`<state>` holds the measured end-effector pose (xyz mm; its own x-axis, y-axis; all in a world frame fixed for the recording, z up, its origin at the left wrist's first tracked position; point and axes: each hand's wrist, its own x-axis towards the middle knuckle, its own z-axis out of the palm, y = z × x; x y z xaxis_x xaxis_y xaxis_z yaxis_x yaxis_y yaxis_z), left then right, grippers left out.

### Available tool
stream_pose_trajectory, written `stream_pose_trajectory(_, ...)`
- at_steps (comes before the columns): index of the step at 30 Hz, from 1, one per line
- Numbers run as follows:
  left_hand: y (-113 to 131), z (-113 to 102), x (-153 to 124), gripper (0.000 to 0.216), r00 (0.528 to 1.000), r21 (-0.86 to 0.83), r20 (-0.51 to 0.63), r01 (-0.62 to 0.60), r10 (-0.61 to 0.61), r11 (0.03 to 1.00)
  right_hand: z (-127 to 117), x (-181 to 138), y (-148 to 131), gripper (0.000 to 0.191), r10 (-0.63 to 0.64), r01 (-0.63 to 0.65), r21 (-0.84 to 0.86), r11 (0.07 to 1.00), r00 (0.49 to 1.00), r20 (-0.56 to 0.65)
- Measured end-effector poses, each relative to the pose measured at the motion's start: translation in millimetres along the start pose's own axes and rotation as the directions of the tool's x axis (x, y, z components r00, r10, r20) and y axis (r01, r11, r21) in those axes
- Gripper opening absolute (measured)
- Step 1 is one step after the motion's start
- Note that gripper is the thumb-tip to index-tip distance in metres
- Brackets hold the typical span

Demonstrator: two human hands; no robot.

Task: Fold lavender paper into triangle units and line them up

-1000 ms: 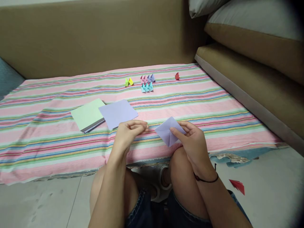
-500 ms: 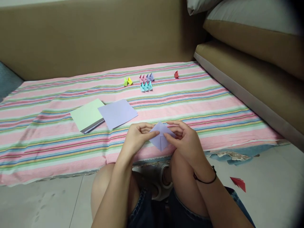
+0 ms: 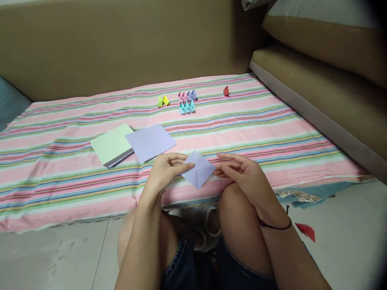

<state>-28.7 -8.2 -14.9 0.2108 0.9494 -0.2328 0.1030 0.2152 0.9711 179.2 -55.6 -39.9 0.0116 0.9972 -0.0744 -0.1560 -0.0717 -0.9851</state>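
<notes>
A folded lavender paper square [image 3: 201, 173], turned like a diamond with crease lines meeting near its middle, is held above the cloth's near edge. My left hand [image 3: 165, 171] pinches its left corner, thumb on top and fingers beneath. At the right corner is my right hand [image 3: 244, 173], its fingers stretched out and thumb apart from the paper. The fingertips lie close to that corner; whether they touch it I cannot tell.
On the striped cloth [image 3: 75, 181] lie a stack of pale green paper [image 3: 111, 143] and lavender sheets [image 3: 151, 141]. Farther back stand yellow-green [image 3: 163, 100], pink [image 3: 182, 96], purple [image 3: 192, 95], turquoise [image 3: 187, 107] and red folded pieces [image 3: 226, 91]. Red folded paper [image 3: 306, 231] lies on the floor.
My right hand has let go of the lavender paper and moved right, its thumb lifting off. My left hand has shifted slightly left with the paper.
</notes>
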Motion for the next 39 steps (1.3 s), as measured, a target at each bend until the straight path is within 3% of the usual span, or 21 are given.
stream_pose_trajectory(6, -1.2, 3.8, 1.5, 0.029, 1.000, -0.011, 0.022, 0.000, 0.000, 1.000, 9.3, 0.6, 1.3, 0.030, -0.067, 0.067, -0.045, 0.997, 0.998, 0.001)
stream_pose_trajectory(8, -3.5, 5.7, 3.9, 0.034, 0.999, -0.015, -0.001, -0.038, 0.038, 0.999, 14.8, -0.8, 0.0, 0.021, -0.117, 0.110, -0.102, 0.989, 0.991, -0.067)
stream_pose_trajectory(10, -6.1, 7.8, 6.4, 0.038, 0.985, 0.014, -0.112, -0.133, 0.134, 0.991, 19.7, -2.8, -2.2, 0.015, -0.184, 0.139, -0.221, 0.965, 0.963, -0.197)
stream_pose_trajectory(12, -7.5, 11.3, 7.8, 0.034, 0.934, 0.104, -0.256, -0.229, 0.248, 0.968, 23.6, -4.6, -4.5, 0.013, -0.278, 0.152, -0.376, 0.914, 0.910, -0.307)
stream_pose_trajectory(14, -7.3, 17.4, 7.0, 0.029, 0.918, 0.147, -0.268, -0.260, 0.292, 0.954, 26.9, -5.8, -5.2, 0.015, -0.386, 0.170, -0.531, 0.830, 0.862, -0.327)
stream_pose_trajectory(18, -6.0, 35.3, 1.6, 0.035, 0.987, -0.167, 0.050, -0.145, 0.155, 0.975, 35.5, -6.5, 0.5, 0.021, -0.604, 0.318, -0.753, 0.576, 0.787, -0.130)
stream_pose_trajectory(21, -8.2, 44.4, 0.1, 0.028, 0.983, -0.296, 0.133, -0.084, 0.128, 0.951, 43.1, -7.2, 7.5, 0.027, -0.661, 0.416, -0.797, 0.438, 0.750, 0.029)
stream_pose_trajectory(24, -12.0, 43.8, 2.7, 0.025, 0.987, -0.303, 0.118, -0.066, 0.106, 0.951, 44.5, -7.4, 9.6, 0.032, -0.631, 0.455, -0.769, 0.449, 0.771, 0.088)
stream_pose_trajectory(27, -13.7, 36.0, 6.0, 0.026, 0.994, -0.277, 0.091, -0.029, 0.056, 0.960, 34.7, -5.7, 5.0, 0.037, -0.649, 0.502, -0.728, 0.467, 0.754, 0.103)
stream_pose_trajectory(29, -13.7, 29.5, 7.0, 0.029, 0.998, -0.249, 0.068, -0.002, 0.019, 0.969, 24.3, -3.4, 1.2, 0.045, -0.673, 0.533, -0.733, 0.423, 0.726, 0.140)
stream_pose_trajectory(32, -13.7, 21.4, 6.8, 0.027, 0.997, -0.234, 0.082, 0.033, -0.015, 0.972, 11.4, 0.2, -0.1, 0.054, -0.628, 0.572, -0.726, 0.383, 0.737, 0.249)
stream_pose_trajectory(39, -18.1, 14.1, 7.2, 0.032, 0.990, -0.130, 0.140, 0.044, -0.026, 0.990, 9.7, 1.2, 8.2, 0.030, -0.529, 0.598, -0.675, 0.433, 0.775, 0.346)
